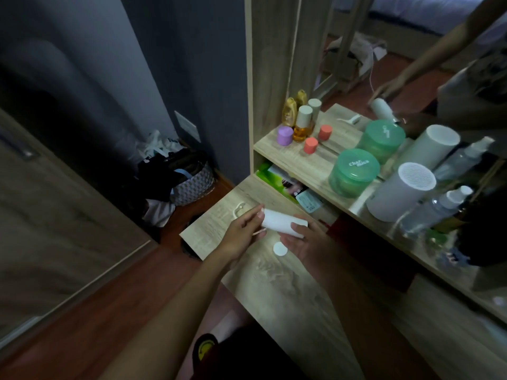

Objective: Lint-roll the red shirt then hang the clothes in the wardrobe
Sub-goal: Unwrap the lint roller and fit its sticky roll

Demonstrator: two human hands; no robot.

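A white lint roller (279, 221) lies tilted between both hands, just above the wooden vanity top (285, 292). My left hand (241, 237) pinches its left end with thumb and fingers. My right hand (304, 242) cups the roll's right end from below, one fingertip over it. A white handle piece (238, 209) lies on the vanity top just behind my left hand. A small white round pad (280, 248) rests on the wood between my wrists. A red cloth (365, 250) lies to the right of my right hand, under the shelf; I cannot tell if it is the shirt.
The shelf (315, 163) above holds small bottles (300, 127), a green jar (354, 172), a white cylinder (400, 193) and spray bottles, doubled in the mirror (411, 64). A basket of dark clothes (189, 176) sits on the floor at the left. A wardrobe door (55, 215) stands far left.
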